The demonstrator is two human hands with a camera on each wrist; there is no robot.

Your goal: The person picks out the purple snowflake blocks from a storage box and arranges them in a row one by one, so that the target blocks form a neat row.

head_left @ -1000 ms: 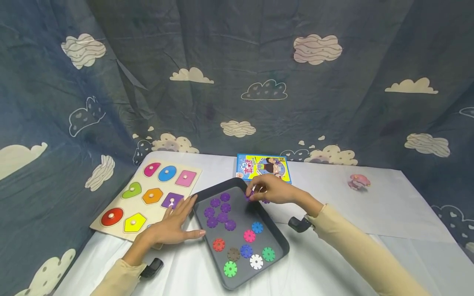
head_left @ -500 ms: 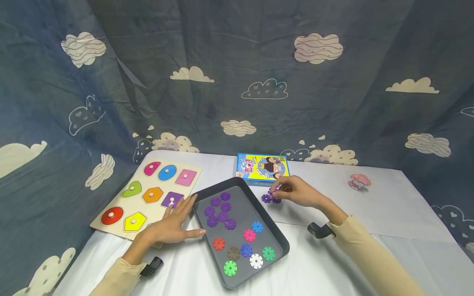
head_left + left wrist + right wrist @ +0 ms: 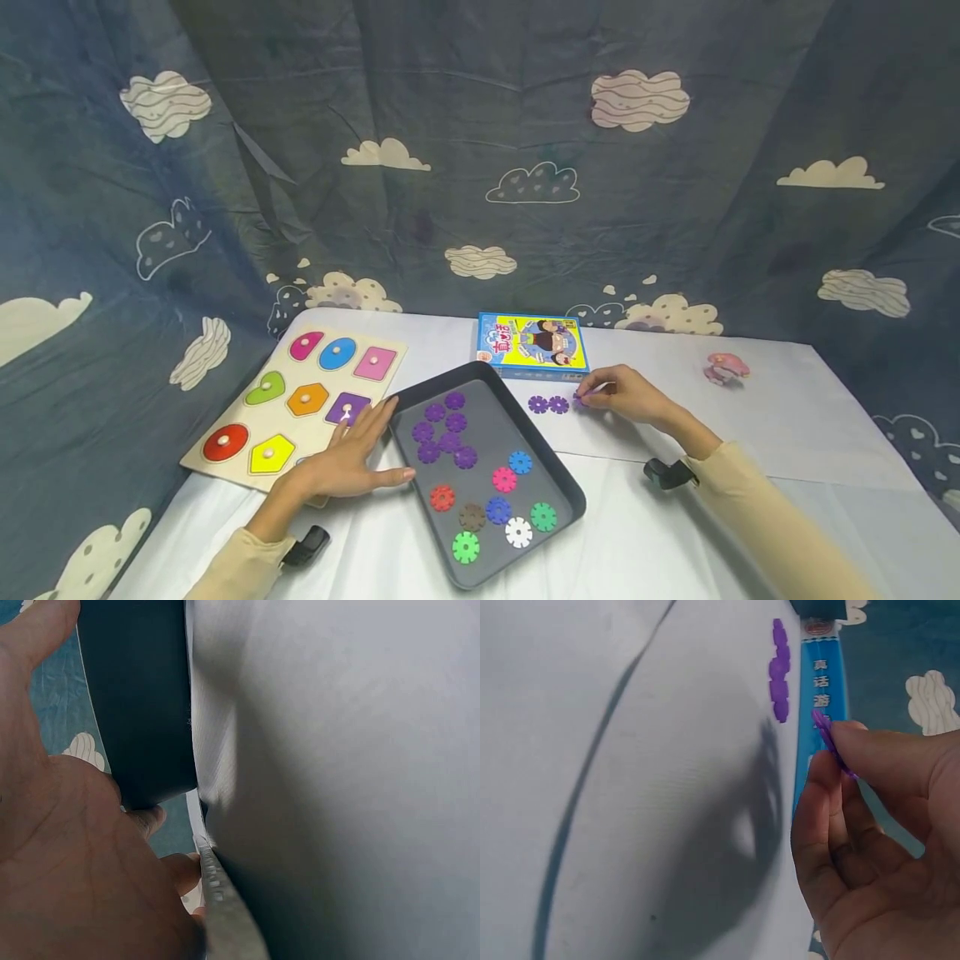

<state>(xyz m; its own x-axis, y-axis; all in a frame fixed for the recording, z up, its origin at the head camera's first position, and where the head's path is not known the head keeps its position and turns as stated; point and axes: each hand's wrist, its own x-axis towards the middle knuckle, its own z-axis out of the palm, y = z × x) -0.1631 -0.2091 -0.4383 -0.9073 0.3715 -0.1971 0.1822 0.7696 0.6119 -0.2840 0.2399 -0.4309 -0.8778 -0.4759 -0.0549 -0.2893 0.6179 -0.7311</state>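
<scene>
My right hand (image 3: 633, 396) pinches a purple notched plastic disc (image 3: 825, 733) between thumb and fingertips, a little above the white table. Just left of it, two purple discs (image 3: 548, 405) lie side by side on the table. My left hand (image 3: 348, 462) rests with straight, spread fingers against the left rim of a dark grey tray (image 3: 517, 417); part of the palm shows in the left wrist view. Inside the tray, several purple discs (image 3: 450, 442) lie at the far end. Discs of other colours, such as a white one (image 3: 518, 532) and a red one (image 3: 442, 498), lie at the near end.
A wooden shape puzzle board (image 3: 281, 367) with knobbed pieces lies left of the tray, partly under the left hand. Behind the purple discs lies a blue and yellow box (image 3: 532, 343). A small pink toy (image 3: 727, 367) stands far right. A cloud-print cloth (image 3: 420, 83) hangs behind.
My right hand has moved right, from over the tray's far right edge, past the two purple discs, carrying a purple disc. The left hand and tray stay where they were.
</scene>
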